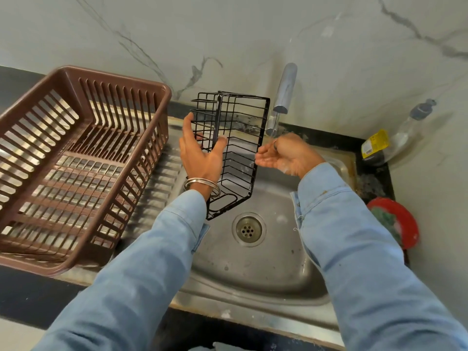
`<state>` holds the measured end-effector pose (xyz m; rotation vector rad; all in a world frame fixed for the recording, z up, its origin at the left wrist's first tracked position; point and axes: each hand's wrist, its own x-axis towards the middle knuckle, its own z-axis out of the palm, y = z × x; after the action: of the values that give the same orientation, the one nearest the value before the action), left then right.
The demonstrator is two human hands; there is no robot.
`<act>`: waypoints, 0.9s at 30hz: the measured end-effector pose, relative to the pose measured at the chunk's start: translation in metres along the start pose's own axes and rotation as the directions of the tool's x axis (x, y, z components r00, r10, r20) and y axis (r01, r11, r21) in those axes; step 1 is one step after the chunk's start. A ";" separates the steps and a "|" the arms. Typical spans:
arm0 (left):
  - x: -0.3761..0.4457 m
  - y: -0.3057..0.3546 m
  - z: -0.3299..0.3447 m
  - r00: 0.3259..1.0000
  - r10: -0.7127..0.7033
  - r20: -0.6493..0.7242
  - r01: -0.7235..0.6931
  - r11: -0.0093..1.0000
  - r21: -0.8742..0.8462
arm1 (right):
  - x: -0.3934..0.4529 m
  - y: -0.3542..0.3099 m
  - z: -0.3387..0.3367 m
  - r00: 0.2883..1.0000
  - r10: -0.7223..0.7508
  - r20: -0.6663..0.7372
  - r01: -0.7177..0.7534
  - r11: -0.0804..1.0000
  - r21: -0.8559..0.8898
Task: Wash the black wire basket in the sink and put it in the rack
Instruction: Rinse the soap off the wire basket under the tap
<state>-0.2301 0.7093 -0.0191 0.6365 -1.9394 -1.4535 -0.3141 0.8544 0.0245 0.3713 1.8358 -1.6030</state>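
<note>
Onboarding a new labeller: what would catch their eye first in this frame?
The black wire basket, held on end over the steel sink by the left hand, whose thumb and fingers grip its wires. Right beside it, the right hand is cupped, palm up and wet, under the tap. The big brown rack on the left, on the draining board, stands out next.

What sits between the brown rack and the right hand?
In the head view, the left hand and the black wire basket it grips lie between the brown rack and the cupped right hand, above the sink.
</note>
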 end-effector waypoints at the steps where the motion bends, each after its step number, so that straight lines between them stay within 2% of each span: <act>1: -0.001 0.000 0.000 1.000 0.000 0.002 0.000 1.000 -0.004 | -0.002 0.002 0.000 0.999 0.030 0.011 -0.029 0.997 -0.067; 3: -0.001 -0.001 0.000 1.000 0.010 -0.001 -0.010 1.000 -0.006 | -0.003 0.003 -0.001 0.998 0.057 0.029 -0.053 0.993 -0.106; 7: -0.001 0.000 0.000 1.000 0.013 -0.004 -0.013 1.000 0.005 | 0.003 0.000 -0.004 0.999 -0.028 -0.016 0.028 0.999 0.022; 10: -0.002 0.000 0.000 1.000 0.008 -0.014 -0.008 1.000 0.001 | 0.000 0.007 -0.001 0.999 0.031 0.014 -0.030 0.997 -0.070; 12: -0.002 -0.002 0.000 1.000 0.008 -0.010 -0.008 1.000 -0.007 | -0.002 0.009 -0.001 0.998 0.043 0.040 -0.041 0.997 -0.061; 17: 0.002 -0.010 -0.003 0.999 -0.047 0.024 0.049 0.994 -0.095 | -0.006 0.001 -0.010 0.996 -0.045 0.077 0.021 0.959 0.283; 19: 0.004 -0.014 -0.003 0.995 -0.092 0.036 0.096 0.985 -0.140 | -0.007 -0.004 -0.013 0.992 -0.075 0.104 0.032 0.930 0.367; 21: 0.005 -0.017 -0.001 0.986 -0.155 0.055 0.163 0.968 -0.189 | -0.008 -0.007 -0.012 0.986 -0.089 0.141 0.034 0.934 0.355; 24: 0.005 -0.019 0.003 0.952 -0.287 0.104 0.305 0.915 -0.264 | -0.009 -0.007 -0.007 0.978 -0.105 0.179 0.067 0.976 0.208; 27: 0.000 -0.026 0.009 0.925 -0.349 0.152 0.379 0.881 -0.283 | -0.006 -0.007 -0.005 0.975 -0.202 0.086 0.181 0.961 0.207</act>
<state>-0.2365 0.7077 -0.0459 0.8289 -1.6657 -2.0069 -0.3156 0.8587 0.0342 0.1934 1.6789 -1.9086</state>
